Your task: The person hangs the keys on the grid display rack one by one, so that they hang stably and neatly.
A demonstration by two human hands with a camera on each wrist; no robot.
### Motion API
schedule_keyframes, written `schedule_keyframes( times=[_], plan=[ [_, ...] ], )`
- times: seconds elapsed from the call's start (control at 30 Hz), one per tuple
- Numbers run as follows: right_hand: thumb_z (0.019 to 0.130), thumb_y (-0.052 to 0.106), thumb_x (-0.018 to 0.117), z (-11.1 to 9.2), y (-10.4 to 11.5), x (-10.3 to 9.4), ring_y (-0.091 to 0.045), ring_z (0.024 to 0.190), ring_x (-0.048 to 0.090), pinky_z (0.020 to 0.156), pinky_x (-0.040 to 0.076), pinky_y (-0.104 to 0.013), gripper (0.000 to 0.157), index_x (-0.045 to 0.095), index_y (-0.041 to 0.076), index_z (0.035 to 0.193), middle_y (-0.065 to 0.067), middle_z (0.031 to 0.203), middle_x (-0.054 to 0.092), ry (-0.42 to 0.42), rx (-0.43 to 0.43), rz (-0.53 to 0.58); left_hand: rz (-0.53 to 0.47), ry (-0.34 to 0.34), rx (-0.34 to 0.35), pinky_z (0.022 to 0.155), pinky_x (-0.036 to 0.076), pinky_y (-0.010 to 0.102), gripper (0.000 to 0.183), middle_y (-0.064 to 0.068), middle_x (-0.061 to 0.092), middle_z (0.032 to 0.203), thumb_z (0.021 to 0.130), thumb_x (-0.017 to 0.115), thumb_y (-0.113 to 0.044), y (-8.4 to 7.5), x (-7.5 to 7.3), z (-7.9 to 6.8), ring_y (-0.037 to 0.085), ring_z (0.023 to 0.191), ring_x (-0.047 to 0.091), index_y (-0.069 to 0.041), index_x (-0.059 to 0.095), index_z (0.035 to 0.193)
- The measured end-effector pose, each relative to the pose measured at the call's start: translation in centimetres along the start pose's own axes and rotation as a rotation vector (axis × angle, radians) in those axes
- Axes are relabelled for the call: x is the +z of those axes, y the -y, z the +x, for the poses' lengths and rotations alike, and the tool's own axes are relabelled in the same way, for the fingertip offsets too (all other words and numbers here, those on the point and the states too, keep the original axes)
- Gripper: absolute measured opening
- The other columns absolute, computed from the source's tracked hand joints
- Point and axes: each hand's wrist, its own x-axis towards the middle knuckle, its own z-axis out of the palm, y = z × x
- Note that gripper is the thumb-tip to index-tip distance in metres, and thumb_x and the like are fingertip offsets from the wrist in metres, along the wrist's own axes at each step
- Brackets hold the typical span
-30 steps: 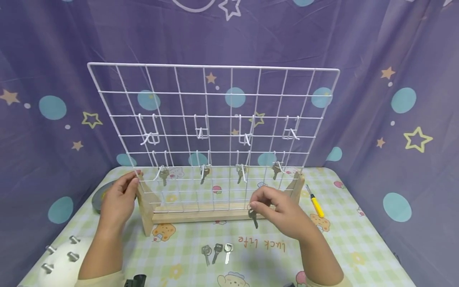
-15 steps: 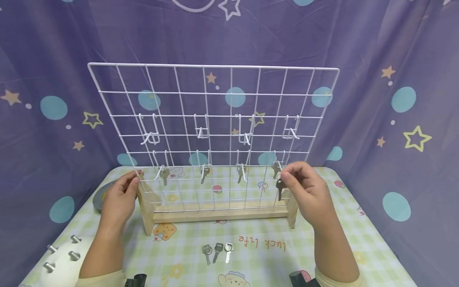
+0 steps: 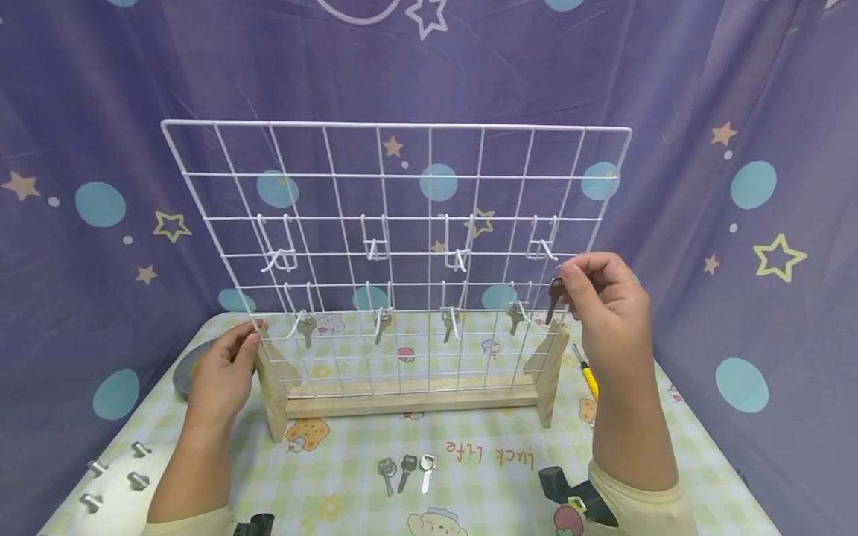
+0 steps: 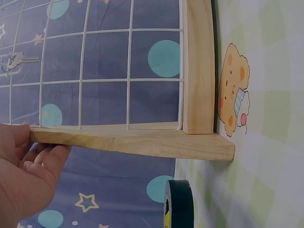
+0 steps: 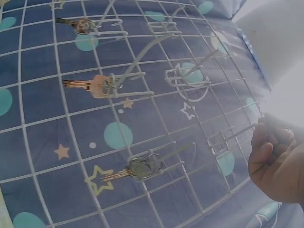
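Note:
My right hand (image 3: pixel 611 313) pinches a dark key (image 3: pixel 553 299) that hangs down at the grid's right side. Its fingertips are just right of the top-row right hook (image 3: pixel 544 250). In the right wrist view, the right hand (image 5: pixel 280 164) is by the tip of a hook, and the key is hidden. My left hand (image 3: pixel 223 366) grips the left wooden post (image 3: pixel 271 391) of the white wire grid rack (image 3: pixel 395 125). In the left wrist view, the left hand (image 4: pixel 31 175) has thumb and fingers on either side of that wood. Several keys (image 5: pixel 99 86) hang on the lower hooks.
Three loose keys (image 3: pixel 407 465) lie on the checked tablecloth before the rack. A yellow-handled screwdriver (image 3: pixel 590 380) lies right of it. A grey round object (image 3: pixel 188 372) sits behind the left hand. At front left is a white piece with metal pegs (image 3: pixel 138 481).
My right hand has carried the key from low in front of the grid up and to the right, beside the top-row right hook. The left hand stays on the post.

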Motion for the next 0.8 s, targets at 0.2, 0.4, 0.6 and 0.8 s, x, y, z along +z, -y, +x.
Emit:
schedule_keyframes(
  times=[0.2,0.4,0.6,0.8],
  plan=[
    [0.096,0.017,0.064,0.9,0.1,0.0,-0.02,0.072,0.056,0.057,0.044,-0.02,0.022,0.061,-0.004,0.097,-0.008,0.082,0.065,-0.051,0.097,-0.128,0.019,0.004,0.0,0.08,0.044,0.002,0.046,0.008,0.057,0.14,0.104,0.045,-0.04,0.0,0.0,-0.1,-0.013,0.103,0.052,-0.015,0.054,0.141],
    [0.096,0.018,0.064,1.3,-0.4,-0.1,-0.018,0.07,0.055,0.056,0.043,-0.02,0.02,0.061,-0.002,0.097,-0.006,0.081,0.065,-0.046,0.165,-0.104,0.018,0.006,-0.016,0.08,0.044,0.002,0.046,0.007,0.057,0.141,0.103,0.045,-0.041,-0.1,0.0,-0.1,-0.011,0.104,0.052,-0.017,0.054,0.141],
    [0.096,0.017,0.064,1.5,-1.0,-0.1,-0.017,0.07,0.055,0.055,0.043,-0.021,0.016,0.062,0.001,0.097,-0.006,0.082,0.066,-0.035,0.175,-0.083,0.031,0.002,-0.02,0.08,0.044,0.002,0.046,0.007,0.057,0.141,0.103,0.045,-0.042,0.0,0.0,-0.1,-0.013,0.103,0.051,-0.017,0.054,0.141],
    [0.096,0.017,0.064,1.8,-1.8,-0.1,-0.015,0.072,0.056,0.054,0.043,-0.017,0.018,0.062,-0.001,0.1,-0.004,0.083,0.065,-0.028,0.172,-0.102,0.019,0.004,-0.025,0.079,0.043,0.002,0.047,0.007,0.057,0.141,0.103,0.045,-0.041,0.0,0.0,0.0,-0.012,0.103,0.052,-0.016,0.054,0.142]
  ],
)
